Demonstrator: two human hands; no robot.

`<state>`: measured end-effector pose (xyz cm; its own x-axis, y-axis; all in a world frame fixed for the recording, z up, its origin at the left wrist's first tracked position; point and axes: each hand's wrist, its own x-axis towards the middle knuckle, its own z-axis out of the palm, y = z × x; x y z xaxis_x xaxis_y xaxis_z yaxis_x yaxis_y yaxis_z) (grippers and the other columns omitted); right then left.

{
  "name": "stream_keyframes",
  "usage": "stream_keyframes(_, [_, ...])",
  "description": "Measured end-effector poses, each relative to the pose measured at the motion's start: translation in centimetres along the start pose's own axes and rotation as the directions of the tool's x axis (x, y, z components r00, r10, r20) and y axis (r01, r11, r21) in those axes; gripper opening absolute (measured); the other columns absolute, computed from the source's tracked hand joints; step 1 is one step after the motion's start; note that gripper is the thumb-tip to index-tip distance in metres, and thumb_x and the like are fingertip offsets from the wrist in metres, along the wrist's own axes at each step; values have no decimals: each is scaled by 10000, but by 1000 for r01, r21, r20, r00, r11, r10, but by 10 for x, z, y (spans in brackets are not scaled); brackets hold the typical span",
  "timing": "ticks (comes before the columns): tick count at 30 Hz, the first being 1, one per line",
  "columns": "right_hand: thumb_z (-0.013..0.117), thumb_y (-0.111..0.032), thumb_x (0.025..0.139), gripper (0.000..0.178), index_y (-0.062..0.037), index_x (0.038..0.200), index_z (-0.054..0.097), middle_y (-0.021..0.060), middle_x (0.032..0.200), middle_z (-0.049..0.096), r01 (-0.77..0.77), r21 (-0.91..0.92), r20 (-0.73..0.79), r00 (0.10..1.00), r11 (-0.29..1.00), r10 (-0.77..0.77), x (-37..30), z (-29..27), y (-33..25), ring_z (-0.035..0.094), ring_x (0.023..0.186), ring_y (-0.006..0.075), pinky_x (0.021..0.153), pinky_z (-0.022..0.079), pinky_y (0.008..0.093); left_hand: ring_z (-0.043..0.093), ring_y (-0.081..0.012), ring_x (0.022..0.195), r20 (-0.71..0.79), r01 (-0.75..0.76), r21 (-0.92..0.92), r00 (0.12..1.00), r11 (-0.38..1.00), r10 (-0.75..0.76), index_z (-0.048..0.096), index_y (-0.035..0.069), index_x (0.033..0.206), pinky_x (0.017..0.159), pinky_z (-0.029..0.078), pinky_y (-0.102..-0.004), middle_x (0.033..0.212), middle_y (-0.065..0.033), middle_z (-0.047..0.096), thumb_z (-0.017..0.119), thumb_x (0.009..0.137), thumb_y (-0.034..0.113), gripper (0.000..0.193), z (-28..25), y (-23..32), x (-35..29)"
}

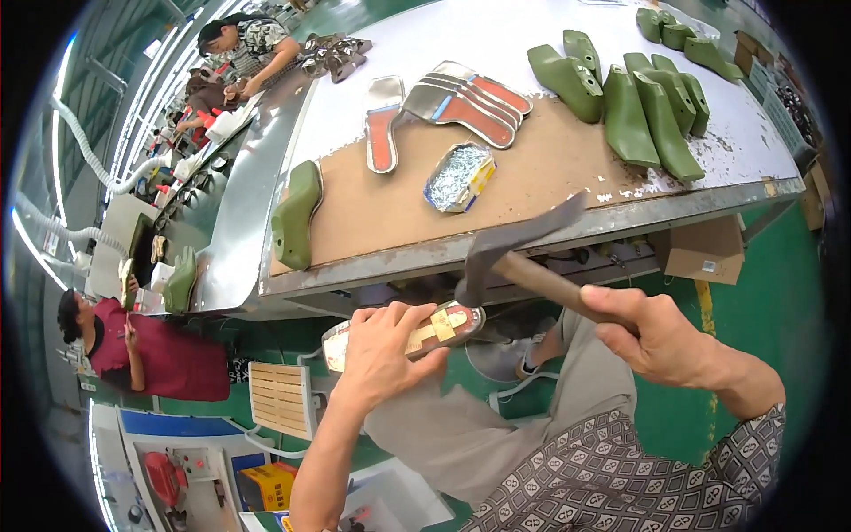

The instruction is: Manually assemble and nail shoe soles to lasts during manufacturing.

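Observation:
My left hand (381,359) is closed around an insole (454,323), red and cream with a yellow patch, held bottom up above my lap. It seems to sit on a shoe last, mostly covered by my fingers. In my right hand (651,337) is the wooden handle of a hammer (523,239) with a long, curved dark metal head. One end of that head hangs over the insole's far right tip; whether they touch I cannot tell. On the workbench, a small box (460,177) is full of small silvery nails.
Red and grey insoles (470,105) lie fanned on the workbench (381,239), beside a single one (383,133). A green shoe last (297,217) lies at its left edge, several more (643,111) at right. Under it stands a cardboard box (705,250). Co-workers (155,350) are at left.

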<state>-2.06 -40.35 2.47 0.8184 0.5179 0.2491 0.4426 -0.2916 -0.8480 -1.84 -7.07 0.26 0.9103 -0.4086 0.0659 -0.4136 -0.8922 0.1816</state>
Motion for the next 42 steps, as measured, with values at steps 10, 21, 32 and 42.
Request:
stream_keyframes(10, [585,-4,891,467,-37,1328,425,167,976,657,390,-188,-9,917,901,-399,26,-5,-22,684,819,201,652,552,347,582,-233,890,-60,-54,11,997,998,54,581,112,1134,818,392,-380,911,-68,567,732,737,406,516,7,-3,-2])
stream_keyframes(21, [527,-25,914,464,-52,1348,363,63,807,562,344,-121,-370,855,931,-364,25,6,-12,554,734,174,609,438,284,579,-250,907,-41,8,21,999,1000,-7,575,92,1116,812,386,-375,935,-78,585,729,734,370,497,11,-6,-14])
stream_keyframes(32, [600,16,872,563,-136,1381,413,112,908,652,397,-425,-263,806,814,-530,30,15,-12,665,682,235,583,535,375,574,-230,869,-56,-31,59,998,998,34,582,99,1089,767,395,-368,886,-64,559,718,747,429,494,12,-7,-9])
stream_keyframes(42, [669,-68,832,432,-179,1243,589,120,767,624,150,-363,-244,937,920,-249,35,6,19,624,666,317,597,529,385,605,-248,869,-49,-22,49,998,999,25,552,102,1150,774,416,-369,899,-70,604,747,683,372,574,9,-8,-7])
